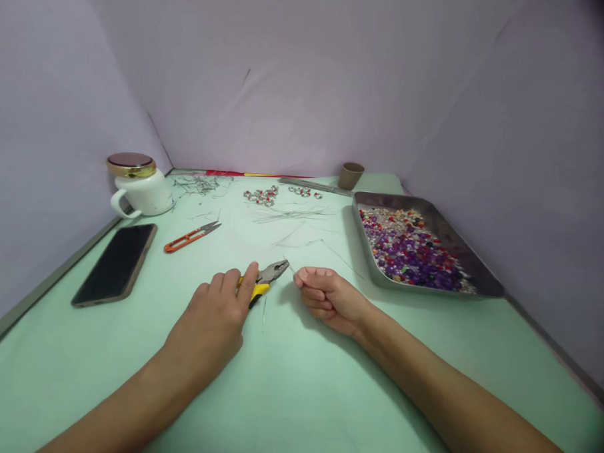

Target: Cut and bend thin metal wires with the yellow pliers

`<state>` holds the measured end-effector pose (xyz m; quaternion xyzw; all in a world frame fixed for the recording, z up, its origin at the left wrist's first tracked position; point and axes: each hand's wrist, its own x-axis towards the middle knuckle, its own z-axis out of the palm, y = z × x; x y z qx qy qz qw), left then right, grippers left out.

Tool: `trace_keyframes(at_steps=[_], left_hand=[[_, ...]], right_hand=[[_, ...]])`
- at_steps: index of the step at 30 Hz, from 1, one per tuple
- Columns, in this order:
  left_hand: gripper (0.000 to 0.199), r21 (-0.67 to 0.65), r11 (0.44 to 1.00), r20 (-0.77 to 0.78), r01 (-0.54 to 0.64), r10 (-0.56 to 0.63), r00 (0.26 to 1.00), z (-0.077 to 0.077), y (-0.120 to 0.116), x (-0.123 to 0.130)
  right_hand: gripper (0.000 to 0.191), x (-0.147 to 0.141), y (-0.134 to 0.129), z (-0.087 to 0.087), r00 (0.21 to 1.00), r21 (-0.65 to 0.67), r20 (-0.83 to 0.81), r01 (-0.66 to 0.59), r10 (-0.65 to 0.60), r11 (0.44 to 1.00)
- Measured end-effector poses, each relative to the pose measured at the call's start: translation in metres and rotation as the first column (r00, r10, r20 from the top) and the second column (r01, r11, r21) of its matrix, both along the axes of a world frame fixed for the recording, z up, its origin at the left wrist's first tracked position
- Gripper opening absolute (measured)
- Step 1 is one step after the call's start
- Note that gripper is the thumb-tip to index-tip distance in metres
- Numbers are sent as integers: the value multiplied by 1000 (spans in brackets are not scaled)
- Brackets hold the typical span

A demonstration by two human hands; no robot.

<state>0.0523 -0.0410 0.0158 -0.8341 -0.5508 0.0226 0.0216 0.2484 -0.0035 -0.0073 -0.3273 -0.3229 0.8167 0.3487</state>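
My left hand [215, 309] is wrapped round the yellow and black handles of a pair of pliers [273, 272], whose metal jaws point up and to the right. Just right of the jaws, my right hand [329, 296] is closed, with thumb and forefinger pinching a thin wire [291, 269]. The wire's free end reaches toward the tip of the pliers; whether the jaws touch it is too small to tell. Both hands are over the middle of the green table [294, 400].
A metal tray [484, 281] of mixed beads stands right, a brown cup [351, 176] behind it. Beaded rings [263, 196] and loose wires [292, 215] lie at the back. On the left are orange snips [189, 238], a phone [115, 265] and a lidded white mug [147, 193].
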Motion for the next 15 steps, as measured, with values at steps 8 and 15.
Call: trace_keyframes(at_steps=[8, 15], left_hand=[[72, -336, 941, 451, -26, 185, 873, 20, -4, -6], [42, -800, 523, 600, 293, 681, 420, 47, -3, -10]], right_hand=[[13, 6, 5, 1, 995, 78, 5, 96, -97, 992], [15, 6, 2, 2, 999, 98, -12, 32, -30, 995]])
